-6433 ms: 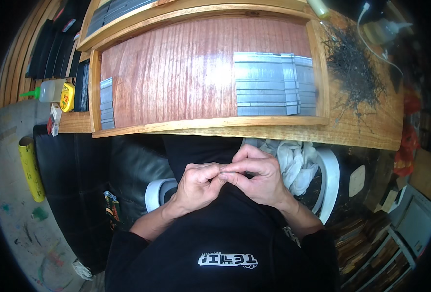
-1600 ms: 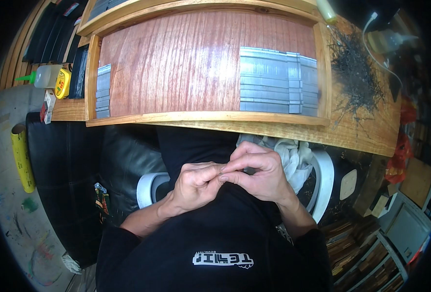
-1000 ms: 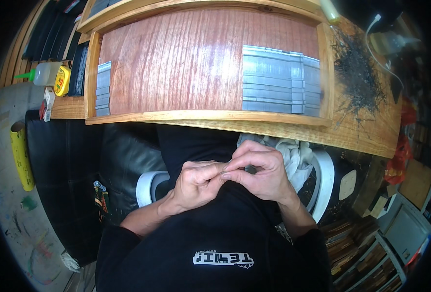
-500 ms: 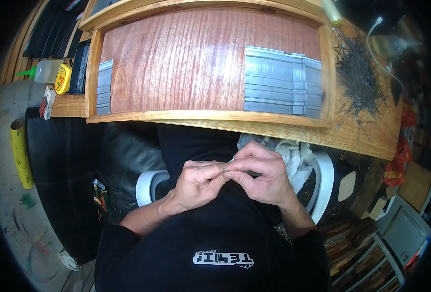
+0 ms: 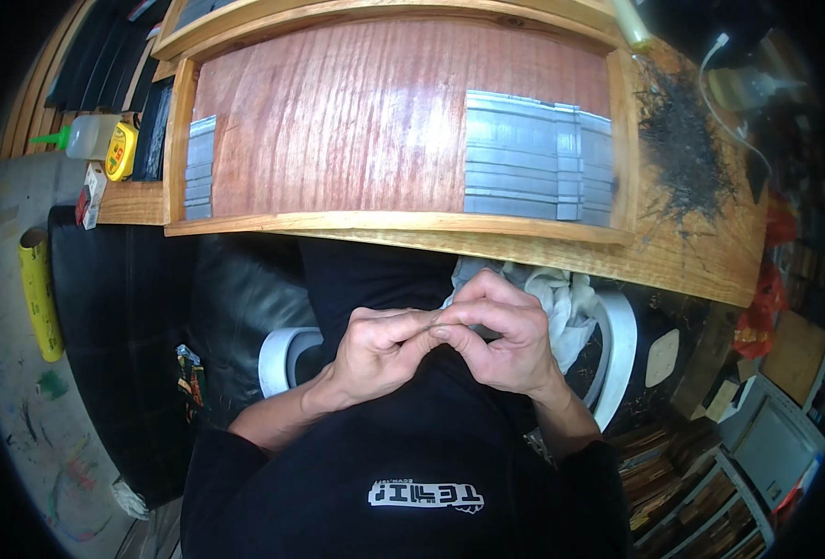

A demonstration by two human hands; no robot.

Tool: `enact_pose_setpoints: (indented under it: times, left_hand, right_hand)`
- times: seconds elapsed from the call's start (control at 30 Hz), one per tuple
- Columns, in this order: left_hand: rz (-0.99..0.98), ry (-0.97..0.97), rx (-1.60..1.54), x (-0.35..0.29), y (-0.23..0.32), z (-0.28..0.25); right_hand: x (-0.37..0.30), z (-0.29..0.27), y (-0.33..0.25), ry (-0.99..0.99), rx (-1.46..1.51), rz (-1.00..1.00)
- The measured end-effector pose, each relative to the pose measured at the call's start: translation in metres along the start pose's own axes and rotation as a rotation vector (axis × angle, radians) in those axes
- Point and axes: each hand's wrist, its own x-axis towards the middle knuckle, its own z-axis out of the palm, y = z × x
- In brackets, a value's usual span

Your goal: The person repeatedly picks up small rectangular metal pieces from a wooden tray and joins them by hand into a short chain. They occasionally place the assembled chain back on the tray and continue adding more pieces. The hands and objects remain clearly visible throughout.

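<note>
In front of my belly, my left hand and my right hand meet at the fingertips. Both are closed in a pinch, thumbs against forefingers, and whatever lies between them is hidden or too small to name. Beyond them stands a shallow wooden tray with a raised light rim and a reddish wood-grain bottom. Grey strips lie side by side in its right part. A narrower stack of grey strips sits against its left end. Neither hand touches the tray.
A heap of thin dark slivers lies on the wooden table right of the tray. At the left stand a bottle with a green nozzle and a yellow container. White chair arms flank me; a yellow roll lies far left.
The hands hold nearly the same pinch at the same place. The picture has shifted very slightly; nothing else has visibly moved.
</note>
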Motion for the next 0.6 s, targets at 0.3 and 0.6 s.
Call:
enact_pose_setpoints:
  times: [0.3, 0.6]
  left_hand:
    - [0.121, 0.114, -0.052, 0.010, -0.003, 0.000]
    - [0.052, -0.004, -0.053, 0.025, 0.015, 0.001]
  right_hand:
    - [0.005, -0.120, -0.081, 0.579, -0.348, 0.055]
    - [-0.009, -0.158, -0.094, 0.625, -0.315, 0.111]
